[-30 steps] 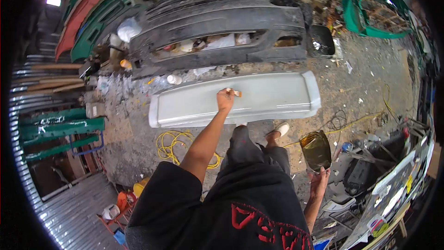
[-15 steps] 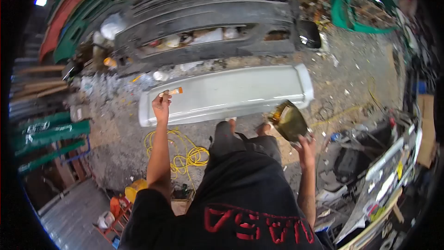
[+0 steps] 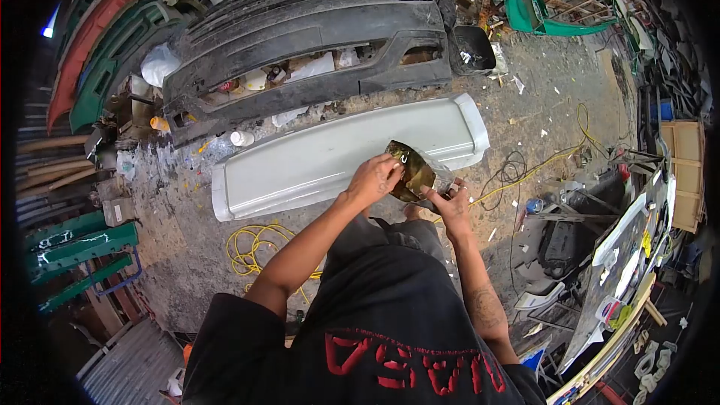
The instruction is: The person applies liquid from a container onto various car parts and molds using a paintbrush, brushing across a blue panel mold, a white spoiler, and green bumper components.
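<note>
My right hand (image 3: 452,202) grips the side of a cut-open translucent container (image 3: 415,180) with amber-brown liquid in it, tilted so its mouth faces me. My left hand (image 3: 377,180) is closed at the container's left rim. The paintbrush it held a moment ago is hidden by the fingers and the container. Beneath and beyond both hands, a long pale grey-white panel (image 3: 315,161) with a raised edge lies on the floor.
Behind the panel lies a large dark bumper (image 3: 300,52). A white bottle (image 3: 241,139) stands between them. Yellow cord (image 3: 251,247) is coiled at left and runs along the floor at right. A black bin (image 3: 472,49) and green bumper parts (image 3: 82,244) stand around.
My left hand has moved right, from above the panel to the container. My right hand has raised the container and brought it inward, over the panel's front edge. The view has shifted slightly.
</note>
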The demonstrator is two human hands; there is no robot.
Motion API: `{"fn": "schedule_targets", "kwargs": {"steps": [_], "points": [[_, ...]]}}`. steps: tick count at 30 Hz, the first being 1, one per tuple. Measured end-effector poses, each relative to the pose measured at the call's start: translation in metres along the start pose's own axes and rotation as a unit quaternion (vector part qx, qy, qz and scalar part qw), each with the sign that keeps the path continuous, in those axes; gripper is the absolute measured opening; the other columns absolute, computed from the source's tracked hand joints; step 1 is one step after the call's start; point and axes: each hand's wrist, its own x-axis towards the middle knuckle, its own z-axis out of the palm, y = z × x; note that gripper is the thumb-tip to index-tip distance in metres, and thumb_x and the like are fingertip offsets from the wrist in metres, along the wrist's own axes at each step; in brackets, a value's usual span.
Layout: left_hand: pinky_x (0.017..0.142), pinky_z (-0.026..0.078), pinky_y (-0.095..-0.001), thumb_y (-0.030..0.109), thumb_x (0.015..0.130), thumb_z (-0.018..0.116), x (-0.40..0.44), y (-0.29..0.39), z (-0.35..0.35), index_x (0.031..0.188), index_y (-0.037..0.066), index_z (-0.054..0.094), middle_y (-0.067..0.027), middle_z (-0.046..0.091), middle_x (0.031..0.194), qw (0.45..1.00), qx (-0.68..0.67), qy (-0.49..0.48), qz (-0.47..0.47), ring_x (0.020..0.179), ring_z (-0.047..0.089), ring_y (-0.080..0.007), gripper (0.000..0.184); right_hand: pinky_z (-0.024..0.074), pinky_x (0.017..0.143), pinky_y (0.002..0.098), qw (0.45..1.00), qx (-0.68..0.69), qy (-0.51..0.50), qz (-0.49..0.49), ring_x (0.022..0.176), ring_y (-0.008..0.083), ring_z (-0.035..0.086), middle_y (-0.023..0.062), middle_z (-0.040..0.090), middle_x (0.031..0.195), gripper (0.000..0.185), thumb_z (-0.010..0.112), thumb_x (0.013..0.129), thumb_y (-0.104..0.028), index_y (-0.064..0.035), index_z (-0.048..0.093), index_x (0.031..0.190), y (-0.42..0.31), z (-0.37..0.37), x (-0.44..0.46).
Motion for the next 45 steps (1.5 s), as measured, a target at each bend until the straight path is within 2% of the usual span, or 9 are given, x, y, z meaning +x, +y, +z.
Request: {"fn": "schedule_targets", "kwargs": {"steps": [2,7,11,18,22,26,36,40,45], "points": [[0.069,0.049,-0.0422,0.014,0.087,0.056,-0.002,-0.002,-0.001,0.090,0.000,0.065,-0.0165,0.062,0.085,0.999,-0.007,-0.035,-0.034,0.075,0.060,-0.0379,0.017,0.0538,0.069,0.0296,0.999,0.023,-0.024,-0.022,0.086,0.0196,0.062,0.0192,0.059,0.102,0.076,0.080,0.071,-0.013,0.0083,0.027,0.122,-0.003,0.006,-0.001],[0.061,0.045,-0.0252,0.022,0.092,0.058,-0.015,-0.046,-0.020,0.100,0.001,0.070,-0.0032,0.067,0.077,0.954,-0.231,0.056,-0.181,0.066,0.055,-0.0087,0.026,0.0523,0.070,0.0291,0.999,0.033,-0.017,-0.009,0.086,0.0193,0.062,0.0176,0.060,0.101,0.076,0.081,0.071,-0.014,0.0081,0.028,0.121,0.019,0.008,0.013],[0.057,0.041,-0.0214,0.020,0.092,0.059,-0.034,-0.078,-0.053,0.101,0.001,0.070,-0.0021,0.067,0.075,0.887,-0.371,0.113,-0.251,0.060,0.051,-0.0045,0.024,0.0511,0.075,0.0296,0.999,0.033,-0.027,0.033,0.088,0.0206,0.062,0.0180,0.060,0.104,0.077,0.081,0.070,-0.016,0.0082,0.029,0.122,0.027,0.014,0.026],[0.051,0.039,-0.0203,0.020,0.090,0.061,-0.095,-0.182,-0.065,0.095,0.004,0.071,-0.0026,0.066,0.070,0.863,-0.237,0.270,-0.356,0.054,0.049,-0.0049,0.020,0.0504,0.080,0.0396,0.997,0.026,-0.066,0.021,0.098,0.0216,0.058,0.0146,0.056,0.110,0.077,0.077,0.076,-0.025,-0.0042,0.024,0.128,0.066,0.006,0.052],[0.052,0.045,-0.0302,0.018,0.089,0.058,-0.139,-0.233,-0.091,0.089,-0.002,0.068,-0.0086,0.063,0.063,0.891,0.064,0.382,-0.237,0.050,0.052,-0.0145,0.022,0.0498,0.082,0.0400,0.995,0.068,-0.037,0.068,0.106,0.0212,0.055,0.0116,0.057,0.113,0.074,0.072,0.082,-0.027,-0.0075,0.023,0.132,0.050,-0.020,0.035],[0.062,0.050,-0.0415,0.007,0.083,0.057,-0.140,-0.216,-0.116,0.087,-0.002,0.065,-0.0207,0.064,0.078,0.889,0.260,0.304,-0.220,0.068,0.062,-0.0351,0.013,0.0488,0.084,0.0430,0.994,0.096,0.002,0.059,0.113,0.0230,0.052,0.0140,0.052,0.121,0.077,0.071,0.083,-0.027,-0.0078,0.020,0.137,0.049,-0.055,0.017],[0.068,0.051,-0.0489,0.012,0.084,0.056,-0.062,-0.164,-0.015,0.079,-0.001,0.060,-0.0243,0.062,0.084,0.954,0.151,0.184,-0.182,0.076,0.062,-0.0401,0.014,0.0552,0.077,0.0393,0.984,0.168,0.056,0.038,0.105,0.0207,0.057,0.0122,0.054,0.118,0.056,0.066,0.087,-0.018,-0.0078,0.030,0.129,0.039,-0.090,-0.021],[0.060,0.047,-0.0416,0.011,0.083,0.056,-0.063,-0.176,-0.018,0.075,-0.002,0.057,-0.0212,0.059,0.072,0.948,-0.042,0.267,-0.169,0.065,0.060,-0.0359,0.015,0.0561,0.075,0.0391,0.981,0.184,0.054,0.033,0.102,0.0201,0.058,0.0108,0.054,0.116,0.056,0.064,0.089,-0.018,-0.0079,0.028,0.130,0.042,-0.094,-0.023],[0.052,0.041,-0.0289,0.005,0.086,0.056,-0.143,-0.235,-0.082,0.074,0.001,0.060,-0.0044,0.053,0.058,0.914,0.035,0.356,-0.192,0.056,0.046,-0.0096,0.014,0.0563,0.075,0.0398,0.983,0.173,0.046,0.046,0.102,0.0201,0.058,0.0114,0.053,0.118,0.058,0.064,0.089,-0.019,-0.0066,0.026,0.131,0.039,-0.098,-0.020]]}}
